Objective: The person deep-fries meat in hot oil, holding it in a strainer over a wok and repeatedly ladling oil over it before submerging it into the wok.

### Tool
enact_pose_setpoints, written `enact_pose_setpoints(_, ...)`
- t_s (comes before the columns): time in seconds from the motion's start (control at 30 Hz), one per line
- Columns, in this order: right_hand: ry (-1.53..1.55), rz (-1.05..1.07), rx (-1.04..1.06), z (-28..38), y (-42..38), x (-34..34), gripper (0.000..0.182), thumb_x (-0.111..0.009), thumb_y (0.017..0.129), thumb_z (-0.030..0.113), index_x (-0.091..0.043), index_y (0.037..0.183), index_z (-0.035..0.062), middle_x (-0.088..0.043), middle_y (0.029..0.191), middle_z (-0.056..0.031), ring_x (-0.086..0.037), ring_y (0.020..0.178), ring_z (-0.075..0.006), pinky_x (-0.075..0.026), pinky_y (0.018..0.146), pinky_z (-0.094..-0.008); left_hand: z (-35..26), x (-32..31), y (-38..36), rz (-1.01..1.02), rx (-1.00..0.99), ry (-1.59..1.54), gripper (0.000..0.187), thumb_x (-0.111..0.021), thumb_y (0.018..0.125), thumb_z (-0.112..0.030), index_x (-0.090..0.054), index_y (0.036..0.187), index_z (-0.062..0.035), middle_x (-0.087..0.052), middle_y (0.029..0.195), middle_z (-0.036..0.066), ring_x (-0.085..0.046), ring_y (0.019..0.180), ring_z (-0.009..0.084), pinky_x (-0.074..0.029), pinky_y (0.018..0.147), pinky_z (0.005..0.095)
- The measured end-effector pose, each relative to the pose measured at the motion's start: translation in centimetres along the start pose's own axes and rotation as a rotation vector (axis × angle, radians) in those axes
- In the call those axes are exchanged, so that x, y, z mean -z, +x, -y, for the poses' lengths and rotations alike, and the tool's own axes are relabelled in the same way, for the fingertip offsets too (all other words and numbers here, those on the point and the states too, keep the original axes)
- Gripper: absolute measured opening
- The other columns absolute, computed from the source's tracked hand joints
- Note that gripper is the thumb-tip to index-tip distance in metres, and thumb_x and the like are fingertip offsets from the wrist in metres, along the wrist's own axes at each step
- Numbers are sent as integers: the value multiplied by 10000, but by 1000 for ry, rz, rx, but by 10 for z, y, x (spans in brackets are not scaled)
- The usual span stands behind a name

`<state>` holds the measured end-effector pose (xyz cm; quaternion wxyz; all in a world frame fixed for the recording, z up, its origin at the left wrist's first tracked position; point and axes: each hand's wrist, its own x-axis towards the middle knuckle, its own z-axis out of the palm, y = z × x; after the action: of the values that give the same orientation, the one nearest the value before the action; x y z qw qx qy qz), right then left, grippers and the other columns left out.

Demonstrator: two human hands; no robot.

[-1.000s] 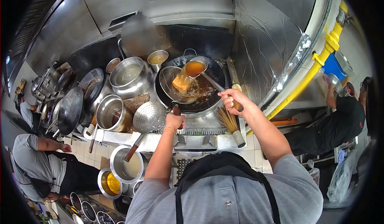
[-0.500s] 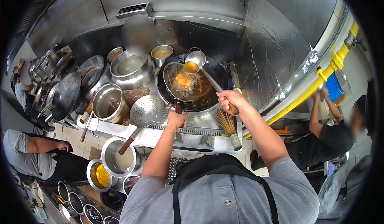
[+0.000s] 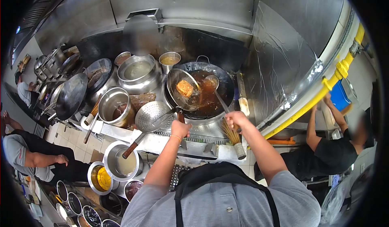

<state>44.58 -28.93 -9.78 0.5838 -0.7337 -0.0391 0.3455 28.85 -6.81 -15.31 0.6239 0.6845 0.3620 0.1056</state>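
Note:
In my left hand (image 3: pixel 180 129) is the wooden handle of a round mesh strainer (image 3: pixel 174 82), its bowl held over the left part of a wok (image 3: pixel 227 79). A golden-brown fried piece of food (image 3: pixel 184 88) lies in the strainer. My right hand (image 3: pixel 237 120) grips the handle of a long ladle (image 3: pixel 212 80), whose bowl dips into the brown liquid (image 3: pixel 207 97) in the wok. Below the ladle handle, near my right hand, a bamboo brush (image 3: pixel 232 135) rests on the stove edge.
Left of the wok are a perforated skimmer (image 3: pixel 151 115), a steel pot (image 3: pixel 115 105), a wide pot (image 3: pixel 137 69) and a small container (image 3: pixel 169 59). A yellow pipe (image 3: pixel 324 87) runs along the right. Other people stand at left and right, including one in black (image 3: pixel 324 150).
The ladle has gone from above the strainer, where it was pouring liquid over the food, down into the wok's liquid on the right. My right hand has lowered with it.

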Motion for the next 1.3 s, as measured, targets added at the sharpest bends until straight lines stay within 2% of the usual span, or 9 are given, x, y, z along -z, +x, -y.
enact_pose_setpoints(0.07,716,412,-361,9,-4,16,143,-536,828,64,-482,697,40,-441,535,17,-436,391,-68,-351,325,-201,-1,-1,-1,9,30,-16,244,-698,703,-33,-498,581,34,-550,514,108,-548,388,187,-445,346,316)
enact_pose_setpoints(0.1,793,389,-384,11,-6,19,100,-531,839,71,-463,769,48,-406,549,39,-392,391,-19,-327,320,-154,-2,-1,-1,11,22,-5,241,-698,703,-34,-500,585,37,-551,516,107,-547,387,188,-445,347,316)
enact_pose_setpoints(0.47,819,360,-304,42,-42,23,77,-514,856,83,-469,840,22,-405,553,42,-379,390,-22,-320,316,-171,-9,-7,3,68,51,100,226,-697,695,-14,-492,735,74,-552,591,108,-556,440,186,-482,370,328)
enact_pose_setpoints(0.6,737,371,-244,46,-38,12,91,-514,862,93,-471,814,29,-410,563,30,-379,399,-36,-321,329,-177,-6,-12,3,20,37,1,230,-705,700,-40,-525,575,29,-545,506,100,-539,379,188,-447,347,314)
enact_pose_setpoints(0.83,406,227,-66,44,-35,-7,147,-543,842,67,-462,720,53,-444,576,-2,-394,396,-78,-343,347,-225,-5,-10,0,15,34,-27,222,-704,699,-4,-515,593,43,-553,537,112,-528,373,192,-449,342,318)
enact_pose_setpoints(1.0,-197,-53,230,8,-7,-5,85,-583,764,62,-546,744,-11,-516,552,-46,-476,403,-128,-383,367,-297,4,-4,-2,-21,-17,-93,209,-696,712,2,-505,648,60,-548,532,111,-516,362,191,-427,329,321)
enact_pose_setpoints(1.13,-314,-120,157,-8,-8,-6,89,-578,755,60,-545,718,-14,-530,547,-54,-484,404,-136,-401,379,-298,-7,9,-9,-31,-13,-22,213,-695,710,1,-495,733,72,-547,541,110,-539,390,200,-425,337,330)
enact_pose_setpoints(1.27,46,8,-2,-13,-11,1,71,-556,789,54,-537,777,-13,-493,545,-23,-456,393,-106,-388,370,-263,-13,13,-6,-102,-43,43,225,-705,676,-3,-506,758,61,-558,556,111,-551,403,202,-449,371,327)
enact_pose_setpoints(1.3,406,182,-162,-11,-11,10,73,-542,805,48,-521,820,-20,-463,551,-5,-436,392,-88,-373,357,-239,-11,13,-2,-110,-25,85,236,-703,671,-2,-503,776,64,-560,560,112,-557,408,202,-453,376,326)
